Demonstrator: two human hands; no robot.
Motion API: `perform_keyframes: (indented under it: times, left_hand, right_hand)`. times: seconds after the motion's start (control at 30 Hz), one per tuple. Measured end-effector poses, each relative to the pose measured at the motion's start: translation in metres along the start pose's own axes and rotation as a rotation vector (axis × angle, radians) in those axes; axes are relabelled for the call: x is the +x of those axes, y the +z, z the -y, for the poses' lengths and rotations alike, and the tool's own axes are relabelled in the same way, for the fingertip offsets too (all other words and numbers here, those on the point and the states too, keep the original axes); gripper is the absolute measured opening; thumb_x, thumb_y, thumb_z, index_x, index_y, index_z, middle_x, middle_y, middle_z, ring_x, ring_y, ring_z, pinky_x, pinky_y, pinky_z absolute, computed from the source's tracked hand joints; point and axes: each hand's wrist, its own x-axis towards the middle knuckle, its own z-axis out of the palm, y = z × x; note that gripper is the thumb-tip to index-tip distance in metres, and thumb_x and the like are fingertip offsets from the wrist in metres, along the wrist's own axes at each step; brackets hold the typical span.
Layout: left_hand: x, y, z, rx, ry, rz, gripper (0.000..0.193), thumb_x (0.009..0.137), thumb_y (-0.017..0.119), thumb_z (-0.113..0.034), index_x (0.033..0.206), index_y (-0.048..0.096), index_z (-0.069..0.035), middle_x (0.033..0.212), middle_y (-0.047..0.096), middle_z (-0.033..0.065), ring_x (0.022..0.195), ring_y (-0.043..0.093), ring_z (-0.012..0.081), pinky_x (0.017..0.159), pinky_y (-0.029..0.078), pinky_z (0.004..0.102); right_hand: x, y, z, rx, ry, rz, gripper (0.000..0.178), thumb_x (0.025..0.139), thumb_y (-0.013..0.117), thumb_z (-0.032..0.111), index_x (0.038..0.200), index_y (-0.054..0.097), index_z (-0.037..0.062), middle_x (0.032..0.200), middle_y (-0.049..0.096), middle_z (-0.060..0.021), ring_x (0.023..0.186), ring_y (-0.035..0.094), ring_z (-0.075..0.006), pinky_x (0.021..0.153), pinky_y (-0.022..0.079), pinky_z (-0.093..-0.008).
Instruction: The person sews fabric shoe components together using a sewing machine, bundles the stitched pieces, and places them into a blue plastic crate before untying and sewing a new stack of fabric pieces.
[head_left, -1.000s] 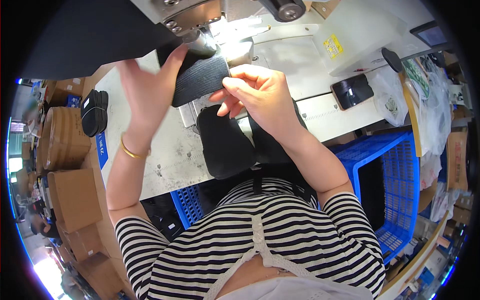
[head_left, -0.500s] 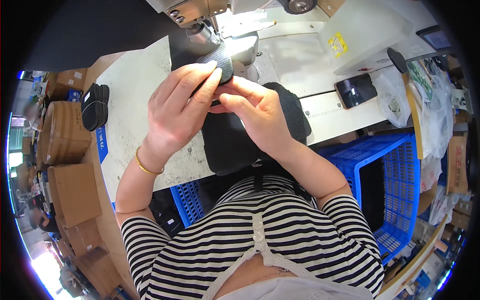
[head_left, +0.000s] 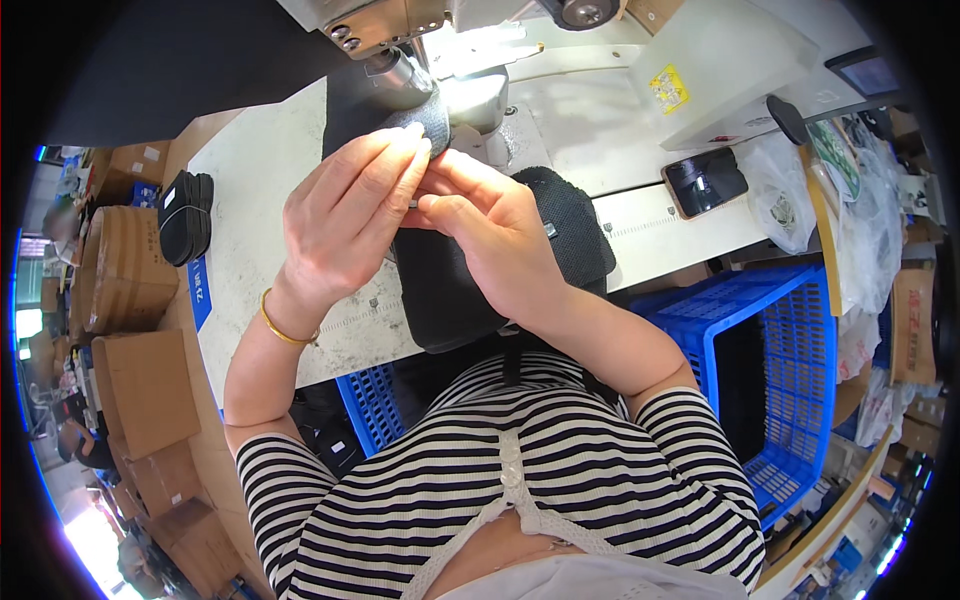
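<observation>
Right up close, the striped shirt (head_left: 510, 430) fills the foreground, and just past it a smooth black pad (head_left: 440, 290) lies over the near edge of the tabletop (head_left: 250, 190). Beside that pad, under the right forearm, comes a textured black pad (head_left: 575, 230). Off to the right, a blue plastic crate (head_left: 712, 325) sits below tabletop level, with another blue crate (head_left: 372, 410) peeking out at lower left.

Now the hands, close together at the centre! The left hand (head_left: 345, 210), yellow bangle (head_left: 285, 325) at its wrist, has its fingers pinched on a dark ribbed textile piece (head_left: 433, 122). The right hand (head_left: 490, 230) comes in against it, its fingers drawn narrow near the piece's lower end; what they grip is hidden, so I cannot tell. The piece pokes up beyond the fingertips, right by the metal cylinder (head_left: 398, 78) under the brightly lit sewing machine head (head_left: 385, 25).

Over on the left side of the tabletop, a banded bundle of black pieces (head_left: 185, 218); over on the right, a dark phone (head_left: 705, 182) near a clear plastic bag (head_left: 780, 205). And away at far left, cardboard boxes (head_left: 150, 390) are stacked.
</observation>
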Motion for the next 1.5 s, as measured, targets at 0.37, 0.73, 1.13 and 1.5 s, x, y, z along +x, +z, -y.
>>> perform_keyframes:
  times: [0.37,0.73,1.13,1.5]
  left_hand:
    - [0.007,0.010,0.007,0.087,-0.060,0.022,0.041,0.058,0.066,-0.006,0.097,0.069,0.006,0.096,0.068,0.0119,0.091,0.067,0.0237,0.074,0.059,0.0314]
    - [0.014,0.019,0.000,0.096,-0.165,-0.002,0.023,0.060,0.067,-0.004,0.082,0.064,0.002,0.093,0.066,0.0098,0.086,0.065,0.0220,0.068,0.056,0.0306]
    - [0.015,0.025,-0.003,0.096,-0.255,-0.026,0.027,0.062,0.068,-0.005,0.089,0.064,0.000,0.090,0.064,0.0084,0.082,0.064,0.0214,0.061,0.054,0.0302]
    - [0.007,-0.010,0.003,-0.230,-0.292,0.034,0.037,0.066,0.063,0.009,0.101,0.068,0.002,0.095,0.066,0.0123,0.081,0.064,0.0275,0.071,0.054,0.0348]
  right_hand:
    - [0.017,0.002,-0.002,0.092,-0.013,-0.023,0.045,0.089,0.045,-0.008,0.135,0.047,-0.0084,0.133,0.055,-0.0111,0.123,0.052,-0.0156,0.102,0.045,-0.0310]
    - [0.014,0.003,0.001,0.065,-0.010,-0.023,0.053,0.089,0.044,-0.009,0.142,0.038,-0.0089,0.140,0.050,-0.0123,0.129,0.047,-0.0161,0.107,0.039,-0.0294]
    - [0.010,0.000,0.000,-0.087,-0.022,-0.067,0.049,0.091,0.047,-0.002,0.139,0.042,-0.0092,0.135,0.053,-0.0134,0.125,0.050,-0.0161,0.104,0.041,-0.0280]
    - [0.001,-0.007,0.006,-0.220,-0.003,-0.061,0.043,0.097,0.053,0.008,0.137,0.049,-0.0060,0.128,0.059,-0.0114,0.112,0.057,-0.0122,0.096,0.048,-0.0286]
